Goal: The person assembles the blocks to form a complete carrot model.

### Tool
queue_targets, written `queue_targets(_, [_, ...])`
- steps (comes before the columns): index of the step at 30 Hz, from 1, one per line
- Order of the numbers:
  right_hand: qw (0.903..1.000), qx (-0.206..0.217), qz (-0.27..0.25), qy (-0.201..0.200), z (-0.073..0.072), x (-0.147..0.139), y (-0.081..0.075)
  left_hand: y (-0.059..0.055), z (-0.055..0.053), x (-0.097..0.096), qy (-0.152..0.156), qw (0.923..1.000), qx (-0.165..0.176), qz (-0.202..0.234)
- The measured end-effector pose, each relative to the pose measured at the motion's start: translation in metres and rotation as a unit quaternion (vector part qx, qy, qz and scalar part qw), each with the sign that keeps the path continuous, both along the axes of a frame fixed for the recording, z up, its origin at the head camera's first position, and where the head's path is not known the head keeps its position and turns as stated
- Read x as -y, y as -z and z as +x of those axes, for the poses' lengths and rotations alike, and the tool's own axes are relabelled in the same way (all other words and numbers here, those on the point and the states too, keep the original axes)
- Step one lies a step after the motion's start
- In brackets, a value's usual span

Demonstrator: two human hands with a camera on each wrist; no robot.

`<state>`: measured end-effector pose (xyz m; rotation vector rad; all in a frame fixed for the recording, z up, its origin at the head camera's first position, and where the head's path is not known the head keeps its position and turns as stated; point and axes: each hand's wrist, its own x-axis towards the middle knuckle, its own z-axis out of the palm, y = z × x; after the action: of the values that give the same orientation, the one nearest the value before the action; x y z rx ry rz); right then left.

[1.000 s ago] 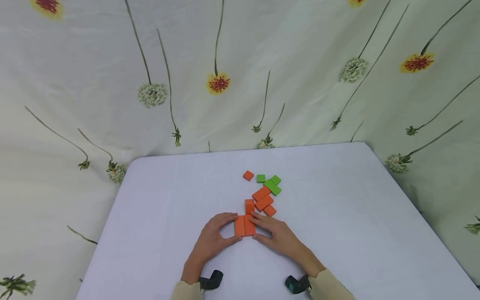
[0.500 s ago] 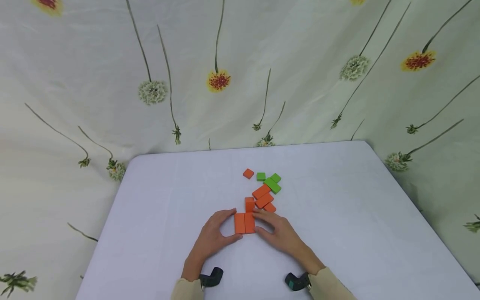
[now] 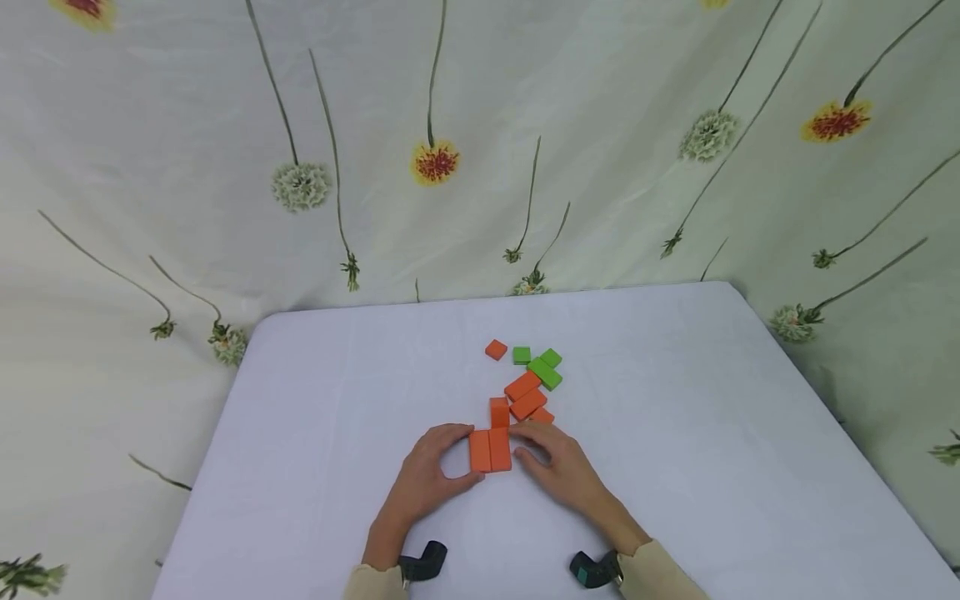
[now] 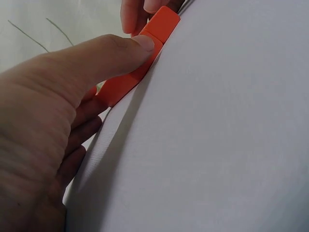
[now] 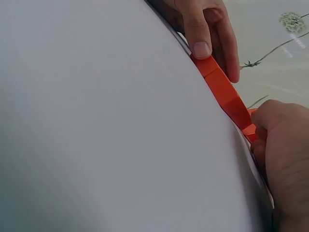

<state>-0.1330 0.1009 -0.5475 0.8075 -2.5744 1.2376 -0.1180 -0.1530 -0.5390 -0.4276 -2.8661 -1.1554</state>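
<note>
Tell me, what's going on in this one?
A person's left-hand grip pinches an orange rectangular block, which lies side by side with a second orange rectangular block on a white table. The right-hand grip is loosely curved beside that second block; whether it touches is unclear. Another orange rectangular block sits just behind, with loose orange blocks and flat green blocks farther back.

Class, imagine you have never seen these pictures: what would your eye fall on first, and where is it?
Probably the pair of orange blocks side by side on the white table, with the left hand gripping the left one and the right hand curved beside the right one. Just beyond, the green blocks stand out against more orange. Behind the table hangs a flower-printed cloth.
</note>
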Motion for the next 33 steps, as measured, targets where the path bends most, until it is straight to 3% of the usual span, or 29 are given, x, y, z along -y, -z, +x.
queue_targets(6, [0.9977, -0.055, -0.002, 0.04, -0.001, 0.002, 0.002, -0.005, -0.001, 0.001, 0.005, 1.0, -0.008, 0.0])
queue_targets(19, [0.9882, -0.007, -0.058, 0.142, -0.008, 0.009, -0.006, -0.003, -0.001, 0.0, 0.002, 0.9999, -0.017, -0.002])
queue_targets(33, [0.9847, 0.005, 0.004, 0.174, -0.023, 0.01, -0.005, -0.001, 0.001, 0.0, -0.003, 1.0, -0.005, 0.0])
